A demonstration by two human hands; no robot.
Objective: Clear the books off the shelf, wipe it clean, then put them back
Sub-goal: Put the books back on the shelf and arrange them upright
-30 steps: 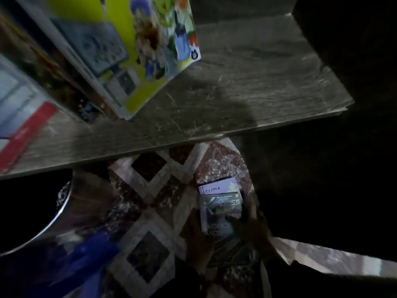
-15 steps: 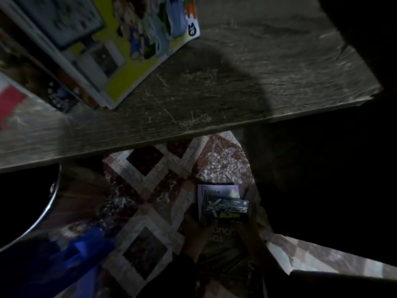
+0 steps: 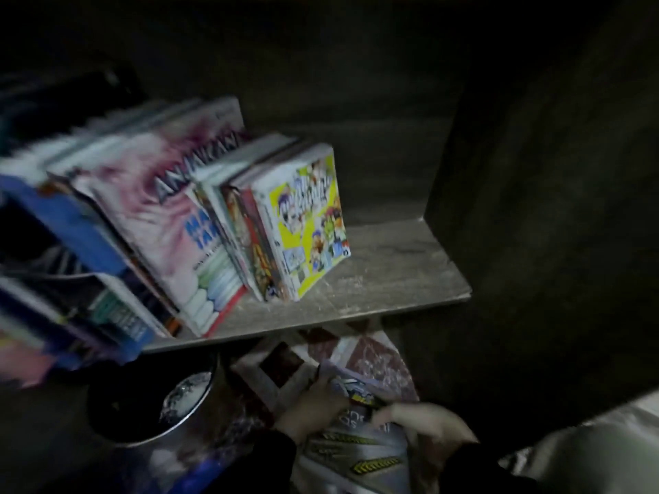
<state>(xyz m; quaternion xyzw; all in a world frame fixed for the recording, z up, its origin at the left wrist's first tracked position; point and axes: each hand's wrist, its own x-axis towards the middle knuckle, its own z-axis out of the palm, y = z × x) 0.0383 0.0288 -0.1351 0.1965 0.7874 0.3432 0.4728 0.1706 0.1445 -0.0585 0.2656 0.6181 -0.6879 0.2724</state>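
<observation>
Looking up to the shelf [image 3: 392, 272], the person still grips the stack of books [image 3: 360, 447] in left hand [image 3: 306, 415] and right hand [image 3: 431, 429]; its bare right end probably receives them.

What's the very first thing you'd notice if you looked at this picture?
The bright yellow cartoon book jumps out first, leaning at the right end of the row on the shelf. Further left, a big pink book leans the same way. Down below, the left hand and right hand hold a small stack of books over the patterned floor.
</observation>
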